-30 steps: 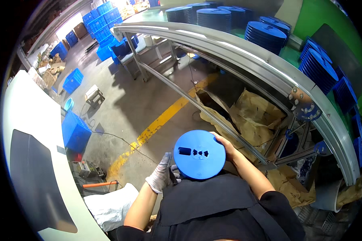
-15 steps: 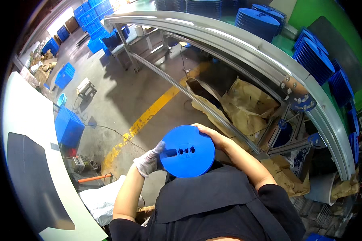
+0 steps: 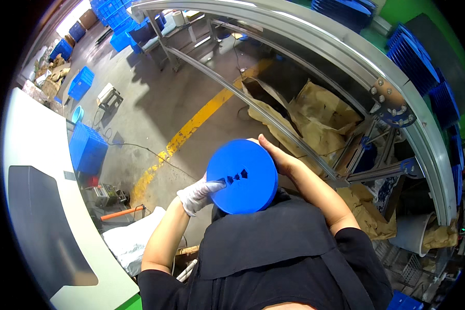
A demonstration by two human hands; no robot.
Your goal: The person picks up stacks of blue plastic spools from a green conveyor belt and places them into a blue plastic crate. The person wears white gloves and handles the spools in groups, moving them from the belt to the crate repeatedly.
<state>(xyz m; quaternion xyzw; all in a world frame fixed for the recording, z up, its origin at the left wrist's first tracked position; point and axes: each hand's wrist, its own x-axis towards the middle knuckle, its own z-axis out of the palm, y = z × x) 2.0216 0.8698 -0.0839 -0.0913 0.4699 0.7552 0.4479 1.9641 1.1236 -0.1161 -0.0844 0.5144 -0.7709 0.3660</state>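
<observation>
A round blue plastic reel (image 3: pixel 245 191), with small dark cut-outs near its middle, is held up in front of my body, its flat face toward me. My left hand (image 3: pixel 197 196), in a pale glove, grips its left edge with the thumb laid over the face beside the cut-outs. Bare, my right hand (image 3: pixel 275 155) is wrapped round the upper right rim, and most of its fingers are hidden behind the reel.
A metal-framed conveyor (image 3: pixel 315 39) curves along the far and right side, carrying stacks of blue reels (image 3: pixel 411 57). Brown paper (image 3: pixel 320 116) lies beneath it. At left are a white machine panel (image 3: pixel 36 129) and a blue crate (image 3: pixel 88 147); a cable (image 3: pixel 144 150) crosses the floor.
The reel has turned and risen slightly away from my body in both hands. My left thumb has slid from the rim onto its face.
</observation>
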